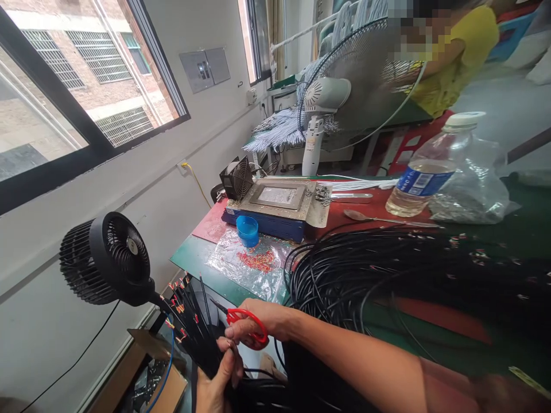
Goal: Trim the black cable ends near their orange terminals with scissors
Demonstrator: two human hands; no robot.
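A bundle of black cables stands upright in my left hand, whose fingers are wrapped round it low down. The cable tops fan out, with short red, yellow and white wire ends showing. My right hand grips red-handled scissors, their dark blades pointing up and left beside the cables. The fingertips of both hands meet at the bundle's right side, and what they pinch there is hidden.
A large coil of black cables covers the table's right. Red wire scraps lie on plastic before a blue cup and a solder pot. A black fan stands left. Behind are a bottle and a person in yellow.
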